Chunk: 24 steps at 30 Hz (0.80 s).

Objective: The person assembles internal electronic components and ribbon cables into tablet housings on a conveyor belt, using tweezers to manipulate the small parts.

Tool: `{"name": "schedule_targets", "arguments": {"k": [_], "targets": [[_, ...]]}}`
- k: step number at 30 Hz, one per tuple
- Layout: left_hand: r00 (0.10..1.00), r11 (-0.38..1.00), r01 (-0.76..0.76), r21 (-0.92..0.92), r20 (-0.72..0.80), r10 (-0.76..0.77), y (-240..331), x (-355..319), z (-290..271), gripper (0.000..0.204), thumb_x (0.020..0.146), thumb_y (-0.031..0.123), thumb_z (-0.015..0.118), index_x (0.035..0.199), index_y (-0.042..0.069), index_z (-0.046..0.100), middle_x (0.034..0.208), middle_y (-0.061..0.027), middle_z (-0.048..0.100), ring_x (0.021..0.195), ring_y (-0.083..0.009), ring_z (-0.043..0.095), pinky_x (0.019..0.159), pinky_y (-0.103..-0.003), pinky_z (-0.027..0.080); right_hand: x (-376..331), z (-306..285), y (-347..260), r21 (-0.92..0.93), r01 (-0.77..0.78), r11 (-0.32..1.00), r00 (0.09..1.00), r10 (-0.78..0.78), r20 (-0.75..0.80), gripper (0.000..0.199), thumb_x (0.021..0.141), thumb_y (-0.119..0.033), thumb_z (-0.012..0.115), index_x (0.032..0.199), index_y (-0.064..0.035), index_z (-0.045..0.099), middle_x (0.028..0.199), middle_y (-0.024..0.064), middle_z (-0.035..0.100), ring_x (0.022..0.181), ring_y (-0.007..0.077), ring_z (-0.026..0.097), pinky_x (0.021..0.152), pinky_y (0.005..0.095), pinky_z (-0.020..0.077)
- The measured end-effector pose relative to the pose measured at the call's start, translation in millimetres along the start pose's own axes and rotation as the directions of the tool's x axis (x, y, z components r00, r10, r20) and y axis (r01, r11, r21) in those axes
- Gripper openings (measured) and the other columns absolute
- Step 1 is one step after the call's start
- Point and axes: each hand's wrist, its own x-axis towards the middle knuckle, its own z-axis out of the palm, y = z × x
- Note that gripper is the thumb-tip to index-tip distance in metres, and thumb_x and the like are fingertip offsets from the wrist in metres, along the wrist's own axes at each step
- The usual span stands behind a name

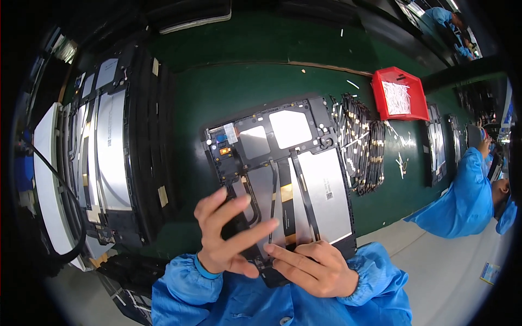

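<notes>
An opened tablet housing (326,179) lies in front of me on the green table, with black edges, silver plates and flat flex cables running down its length. Over its lower left part hovers my left hand (223,233), open, with fingers spread and nothing visible in them. My right hand (312,266) rests at the lower edge; its stretched index fingertip touches the lower end of a thin black flex cable (273,190). Its other fingers are partly bent, and the thumb is mostly hidden. A gold-coloured patch (286,192) shows on the wider middle strip.
Right of the housing lies a bundle of black flex cables (359,141). Behind it stands a red bin (408,116) holding thin white strips (396,98). Similar housings (117,146) are stacked at left, others (435,146) at right. A co-worker in blue (459,201) sits at right.
</notes>
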Motion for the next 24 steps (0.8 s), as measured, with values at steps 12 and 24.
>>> {"name": "schedule_targets", "arguments": {"k": [12, 24], "targets": [[0.999, 0.996, 0.047, 0.073, 0.009, -0.048, -9, 18, 10, 0.087, 0.081, 0.076, 0.005, 0.104, 0.022, 0.070, 0.128, -0.0120, 0.049, 0.128, -0.0360, 0.024, 0.106, -0.046, 0.014, 10, -23, -2, 0.201, -0.111, 0.973, 0.987, 0.085, 0.135, 0.026, 0.080, -0.025, 0.064, 0.095, -0.0031, 0.062, 0.071, 0.0032, 0.048, 0.063, 0.0137, 0.050, 0.057, 0.0259, 0.0445], [0.998, 0.998, 0.049, 0.047, -0.029, -0.048, -11, 17, 19, 0.078, 0.091, 0.060, 0.007, 0.105, 0.015, 0.069, 0.134, -0.0148, 0.042, 0.130, -0.0353, 0.024, 0.108, -0.043, 0.016, -10, -4, -19, -0.321, 0.029, 0.947, 0.971, 0.049, 0.235, 0.066, 0.077, -0.056, 0.060, 0.119, -0.0046, 0.059, 0.054, -0.0028, 0.026, 0.047, 0.0100, 0.030, 0.044, 0.0242, 0.0218]]}}
